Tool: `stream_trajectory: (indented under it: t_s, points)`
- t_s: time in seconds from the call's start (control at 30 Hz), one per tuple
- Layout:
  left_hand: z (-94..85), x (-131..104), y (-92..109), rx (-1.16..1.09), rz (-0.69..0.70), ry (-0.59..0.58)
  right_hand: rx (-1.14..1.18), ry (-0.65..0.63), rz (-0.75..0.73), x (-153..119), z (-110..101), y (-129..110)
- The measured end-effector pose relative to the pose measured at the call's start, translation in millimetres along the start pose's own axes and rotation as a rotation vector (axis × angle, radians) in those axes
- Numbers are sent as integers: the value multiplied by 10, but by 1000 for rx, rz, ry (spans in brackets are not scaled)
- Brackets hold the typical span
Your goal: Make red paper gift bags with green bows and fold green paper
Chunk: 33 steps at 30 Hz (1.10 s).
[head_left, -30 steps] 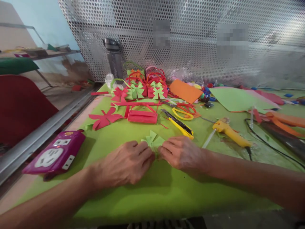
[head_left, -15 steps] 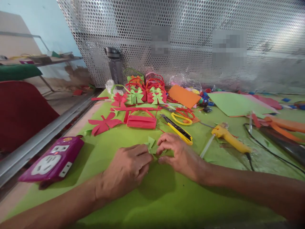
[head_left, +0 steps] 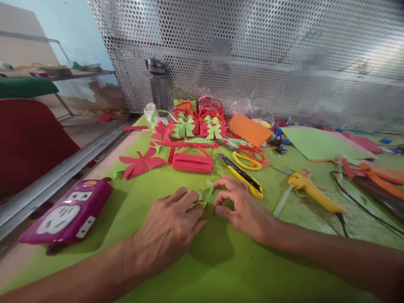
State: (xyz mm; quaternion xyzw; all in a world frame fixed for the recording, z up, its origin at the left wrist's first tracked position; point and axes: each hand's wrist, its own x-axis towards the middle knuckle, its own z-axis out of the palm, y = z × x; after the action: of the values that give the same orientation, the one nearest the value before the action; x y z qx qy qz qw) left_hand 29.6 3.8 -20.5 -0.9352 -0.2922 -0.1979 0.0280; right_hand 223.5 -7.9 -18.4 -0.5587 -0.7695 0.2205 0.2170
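Observation:
Between my two hands is a small light-green paper bow (head_left: 206,194), folded with pointed ends and partly covered by my fingers. My left hand (head_left: 173,221) has its fingers closed on the bow's left side, the thumb a little lower. From the right, my right hand (head_left: 241,206) curls its fingers and thumb about the other side. Just beyond lies a red paper handbag (head_left: 192,162) with a thin handle. A yellow box cutter (head_left: 241,176) rests by my right hand's knuckles, and a red flower-shaped paper cutout (head_left: 140,164) lies farther left.
A purple power strip (head_left: 67,212) sits at the left edge. On the right are a yellow hot glue gun (head_left: 315,191) with a cord, and scissors (head_left: 248,160). Finished paper bags (head_left: 213,126), orange card (head_left: 251,129) and a grey bottle (head_left: 158,86) stand behind, before a perforated metal panel.
The view has shifted slightly, moving the table's things to the right. My left hand's fingers have loosened and spread a little, uncovering more of the green bow. The right hand stays beside it.

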Motion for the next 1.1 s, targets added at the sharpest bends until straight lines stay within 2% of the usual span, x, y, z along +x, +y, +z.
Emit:
stream_trajectory:
  t_s: [0.17,0.27,0.37,0.47,0.57,0.7,0.87,1.1]
  points:
    - [9,-11,-28,-8,45,-70,-114,-11,23,24,-3,-12]
    - [-2,-7,-33,-15,53,-5,-147,-40,-30,21,-33,-15]
    - [-43,1,-28,-27,74,61,-146,-118,-121,13,-111,-25]
    - [-72,-4,-15,-74,108,44,-141,-221,-196,15,-207,-26]
    - [-64,-19,-2,-130,158,1,-164,-266,-225,24,-262,-2]
    - [-24,-33,15,-151,198,-49,-175,-278,-180,31,-259,26]
    - [-6,-39,34,-113,228,-33,-234,-229,-64,33,-222,-14]
    - [-16,-64,46,-74,242,-60,-374,-157,-102,85,-132,-44]
